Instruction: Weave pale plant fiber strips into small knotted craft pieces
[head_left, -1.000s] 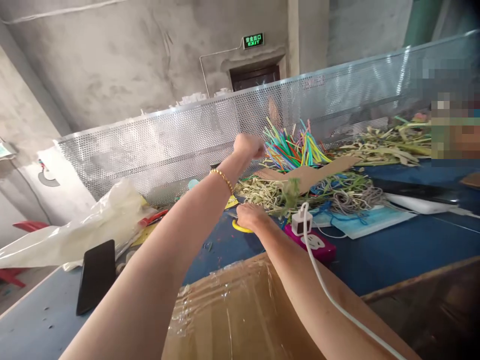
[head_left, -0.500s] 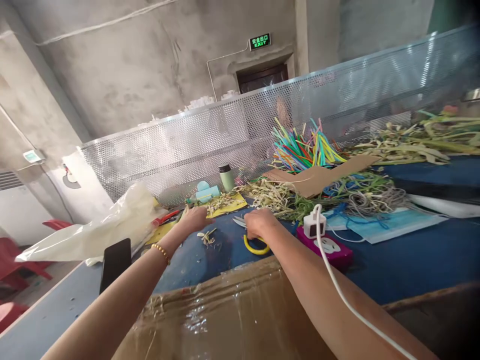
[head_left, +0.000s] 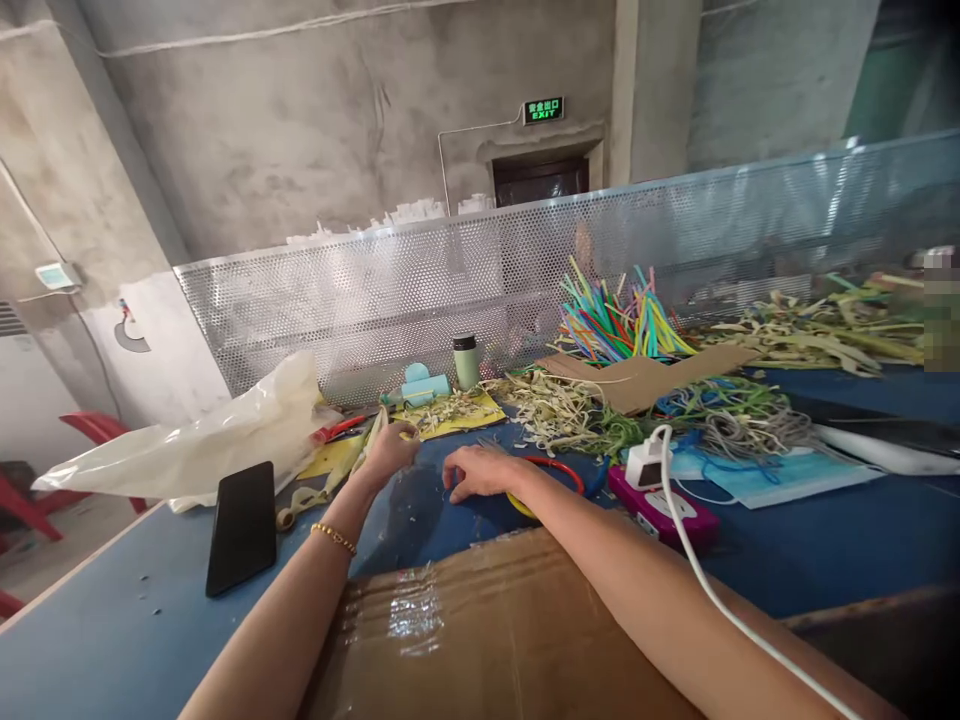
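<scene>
My left hand (head_left: 390, 450) hovers low over the blue table, its loosely bent fingers apart and no object visible in them. Beside it on the left lie pale, dry leaf-like strips (head_left: 346, 468). My right hand (head_left: 480, 470) is over the middle of the table, palm down, fingers curved and spread, with nothing seen in them. Scissors with red and yellow handles (head_left: 559, 463) lie just behind and partly under my right hand and wrist; part of their handles is hidden.
A black phone (head_left: 241, 530) and a plastic bag (head_left: 225, 440) are at left. A green bottle (head_left: 466, 362) stands behind yellow sheets (head_left: 465, 420). Right are a purple power socket (head_left: 667, 505), face mask (head_left: 787, 475), cardboard (head_left: 652, 380) and colourful sticks (head_left: 622, 320). A carton (head_left: 480, 640) sits in front.
My right hand has let go of the scissors and moved slightly left, its fingers now spread. The small dry scraps between my hands are gone from that spot. The view has tilted.
</scene>
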